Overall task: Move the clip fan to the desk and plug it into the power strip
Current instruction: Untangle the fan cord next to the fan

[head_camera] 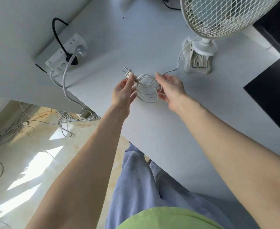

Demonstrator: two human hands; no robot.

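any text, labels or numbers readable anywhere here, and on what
Nothing reads clearly.
Power strip: small dark marking near its round button, too blurred to read.
Plug pinched in the left hand: faint mark on its face, too small to read.
Clip fan: raised pattern on the clamp, no text.

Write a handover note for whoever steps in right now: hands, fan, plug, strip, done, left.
Left hand: pinching the plug, prongs pointing toward the power strip.
Right hand: holding the coiled cord above the desk.
Clip fan: already standing on the desk, cord trailing to the coil.
Power strip: at the desk's far left corner, two plugs already in, free sockets visible.
Done: fan moved.
Left: loosen the coil, insert the plug.
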